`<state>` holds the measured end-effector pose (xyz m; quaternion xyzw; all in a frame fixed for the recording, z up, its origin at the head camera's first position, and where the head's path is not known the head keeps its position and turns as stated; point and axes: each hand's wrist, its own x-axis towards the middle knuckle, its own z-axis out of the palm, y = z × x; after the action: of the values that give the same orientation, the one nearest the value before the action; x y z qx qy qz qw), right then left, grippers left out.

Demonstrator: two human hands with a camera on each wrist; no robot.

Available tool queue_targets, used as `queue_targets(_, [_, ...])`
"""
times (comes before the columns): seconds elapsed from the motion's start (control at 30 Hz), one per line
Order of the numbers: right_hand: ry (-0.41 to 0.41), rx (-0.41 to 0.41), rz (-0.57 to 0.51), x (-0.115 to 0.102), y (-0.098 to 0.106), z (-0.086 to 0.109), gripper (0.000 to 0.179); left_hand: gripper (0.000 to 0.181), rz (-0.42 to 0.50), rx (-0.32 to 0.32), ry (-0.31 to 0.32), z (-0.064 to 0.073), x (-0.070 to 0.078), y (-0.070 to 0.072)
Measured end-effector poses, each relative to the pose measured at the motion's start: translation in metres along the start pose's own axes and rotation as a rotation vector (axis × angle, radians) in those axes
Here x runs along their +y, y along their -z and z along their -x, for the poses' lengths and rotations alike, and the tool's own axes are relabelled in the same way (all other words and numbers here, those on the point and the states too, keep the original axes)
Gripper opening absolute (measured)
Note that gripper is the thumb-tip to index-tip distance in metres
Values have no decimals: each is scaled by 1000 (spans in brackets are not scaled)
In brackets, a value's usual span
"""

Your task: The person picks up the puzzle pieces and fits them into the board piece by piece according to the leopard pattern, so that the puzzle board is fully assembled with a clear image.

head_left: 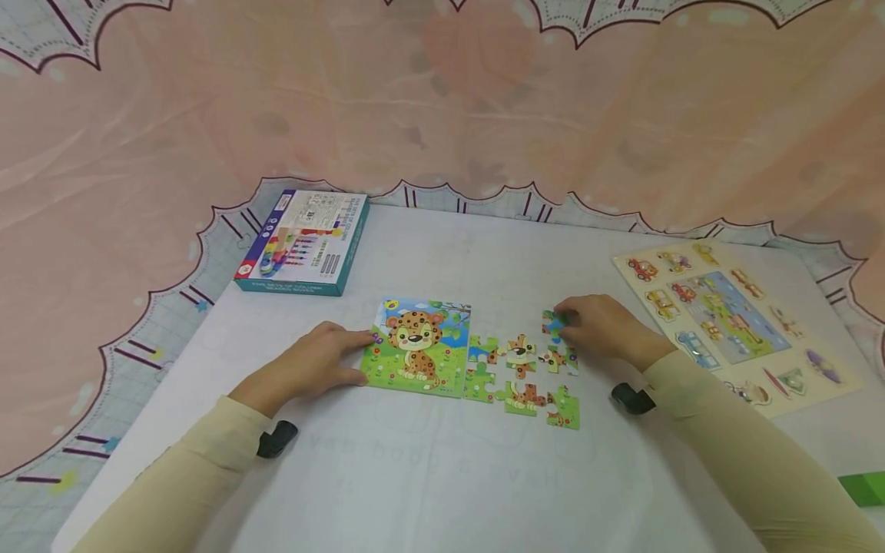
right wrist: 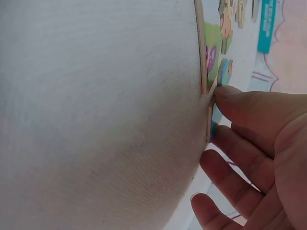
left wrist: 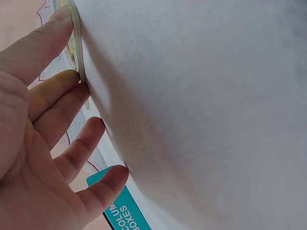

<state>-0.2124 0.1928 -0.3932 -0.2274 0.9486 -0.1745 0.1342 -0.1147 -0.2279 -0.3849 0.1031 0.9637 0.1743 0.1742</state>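
Note:
A square picture board with a cartoon leopard (head_left: 415,349) lies flat on the white table. My left hand (head_left: 311,365) touches its left edge with extended fingers and thumb, and in the left wrist view the fingertips (left wrist: 79,81) meet the board's thin side. To the right of the board lie loose leopard jigsaw pieces (head_left: 522,399), some touching and others apart. My right hand (head_left: 604,326) pinches a blue and green puzzle piece (head_left: 551,326) at the top right of that group. In the right wrist view the thumb and forefinger partly hide this piece (right wrist: 215,117), which sits at the tabletop.
A teal-sided box (head_left: 304,242) lies at the back left. On the right is a larger puzzle board (head_left: 733,315) with vehicle pictures, close beyond my right forearm. A green object (head_left: 863,489) shows at the right edge. Patterned cloth hangs behind the table.

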Motion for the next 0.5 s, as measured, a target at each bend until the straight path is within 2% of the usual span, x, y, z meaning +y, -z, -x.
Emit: queue_targets(0.5, [31,14,23,-5,1,-1,43,65,8,-5,-6,0,0,1])
